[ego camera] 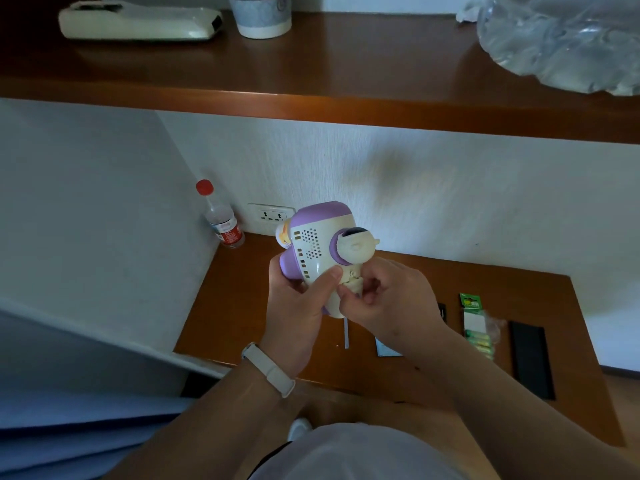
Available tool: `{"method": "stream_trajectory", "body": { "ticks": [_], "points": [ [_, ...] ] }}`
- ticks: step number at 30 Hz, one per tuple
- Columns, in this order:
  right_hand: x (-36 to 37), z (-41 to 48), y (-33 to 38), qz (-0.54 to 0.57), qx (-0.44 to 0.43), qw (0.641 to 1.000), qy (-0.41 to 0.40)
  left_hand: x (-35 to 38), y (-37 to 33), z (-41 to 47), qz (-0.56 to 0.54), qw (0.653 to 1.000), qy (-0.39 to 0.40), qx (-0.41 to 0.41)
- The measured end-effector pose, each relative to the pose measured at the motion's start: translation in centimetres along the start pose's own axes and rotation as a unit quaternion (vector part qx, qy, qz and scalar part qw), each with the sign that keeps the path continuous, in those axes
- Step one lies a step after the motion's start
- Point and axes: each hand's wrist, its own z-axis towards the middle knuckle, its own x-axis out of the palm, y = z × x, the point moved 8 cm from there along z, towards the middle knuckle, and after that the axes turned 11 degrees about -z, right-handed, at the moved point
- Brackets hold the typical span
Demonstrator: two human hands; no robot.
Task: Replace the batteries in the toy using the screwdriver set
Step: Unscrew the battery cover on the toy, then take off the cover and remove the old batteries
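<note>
Wooden surface under everything, and the purple and white toy is held up above its back edge. Left hand grip wraps the toy's side, right hand pinches its underside. Battery pack lies near the right edge.

toy 1 | hands 2 | bottle 1 | battery pack 1 | cup 1

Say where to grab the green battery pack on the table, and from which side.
Take the battery pack by its green card header at the far end, pinching the flat card's two long edges from above. It lies flat and lengthwise; the near end is loose cells in torn plastic, a poorer hold. Both neighbours lie apart from it.
</note>
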Motion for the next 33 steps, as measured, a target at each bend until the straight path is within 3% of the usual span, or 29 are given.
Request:
{"method": "stream_trajectory", "body": {
  "ticks": [7, 16, 25, 33],
  "points": [
    [0.6, 0.8, -0.5, 0.036, 0.001, 0.999, -0.015, 0.0, -0.1, 0.4, 0.016, 1.0, -0.015, 0.013],
    [2.4, 1.7, -1.1, 0.064, 0.023, 0.996, 0.06, -1.4, 1.1, 1.8, 0.045, 0.998, -0.042, 0.006],
    [4.7, 1.5, -2.1, 0.101, 0.092, 0.976, 0.172, -3.0, 2.5, 2.7, -0.007, 0.997, -0.073, -0.036],
    [5.4, 1.0, -2.7, 0.132, 0.135, 0.971, 0.148, -4.0, 4.4, 3.5, -0.03, 0.993, -0.09, -0.075]
  ]
}}
